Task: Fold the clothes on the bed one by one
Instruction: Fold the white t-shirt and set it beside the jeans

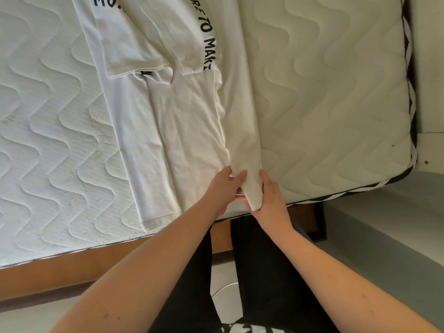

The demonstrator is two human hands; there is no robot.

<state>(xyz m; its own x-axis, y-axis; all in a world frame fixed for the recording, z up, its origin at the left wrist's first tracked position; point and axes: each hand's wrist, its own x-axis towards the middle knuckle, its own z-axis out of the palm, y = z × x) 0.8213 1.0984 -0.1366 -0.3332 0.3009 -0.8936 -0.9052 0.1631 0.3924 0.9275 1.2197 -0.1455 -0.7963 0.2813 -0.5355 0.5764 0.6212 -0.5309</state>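
A white shirt [182, 121] with black lettering lies flat on the mattress [324, 92], its hem at the near edge and its printed chest running out of view at the top. Judging by how it lies, the fold is well begun: both sleeves are turned in over the chest, and the shirt's right side is doubled lengthwise into a narrow band along the body. Both hands meet at the near end of that band, at the shirt's hem. The left hand [224, 188] has its fingers curled onto the fold from the inner side, pinching the cloth; the right hand [269, 195] grips the same end from the outer side, thumb and fingers wrapped round it. The left side of the shirt looks turned in too, though its layers are hard to separate white on white. What seems left for this shirt is to settle the band flat and fold the length crosswise, hem toward collar. No other clothes show around the shirt, so how many remain cannot be told.
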